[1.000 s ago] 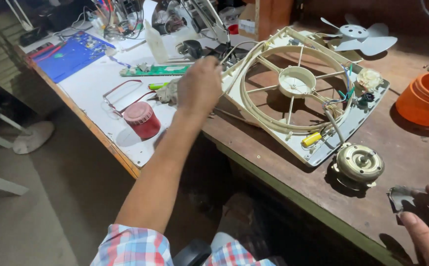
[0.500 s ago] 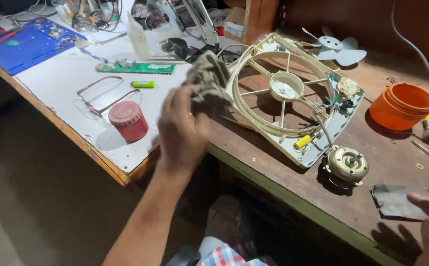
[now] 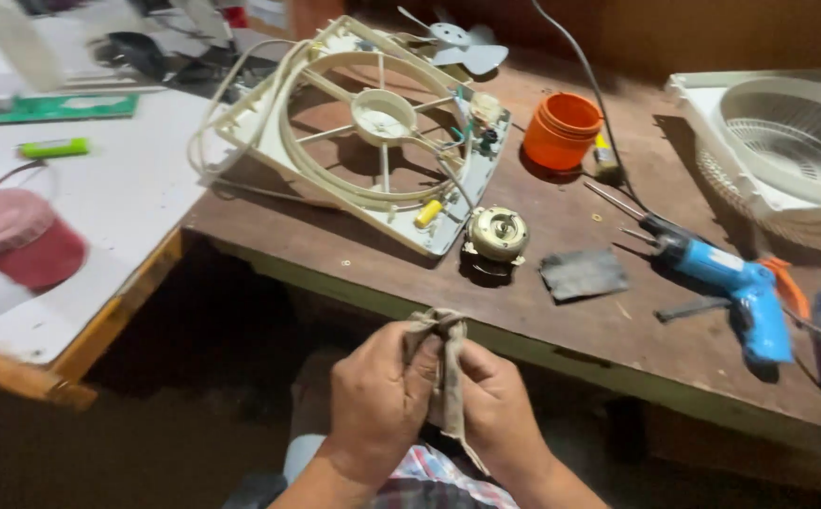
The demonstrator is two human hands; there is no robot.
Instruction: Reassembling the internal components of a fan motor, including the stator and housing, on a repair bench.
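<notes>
Fingers of both hands now pinched shut on a grey-beige rag (image 3: 443, 372), left hand (image 3: 379, 401) and right hand (image 3: 497, 405) pressed together in front of the lap, just below the bench edge. Half a second back: left hand alone up at the fan frame with the rag bunched in it, right hand flat near the grey sandpaper sheet (image 3: 583, 273). Rag pulled off the bench, so wiping of hands or folding of cloth looks under way, not work on the fan. Beyond the hands on the brown workbench (image 3: 561, 330): small motor (image 3: 496, 234) just beside the cream square fan frame (image 3: 363, 141), orange cup (image 3: 563, 129), blue electric screwdriver (image 3: 726, 283), white fan grille (image 3: 787, 141), fan blade (image 3: 457, 42). Far left on the white table (image 3: 118, 188): red lidded jar (image 3: 19, 247), green lighter (image 3: 52, 148).
</notes>
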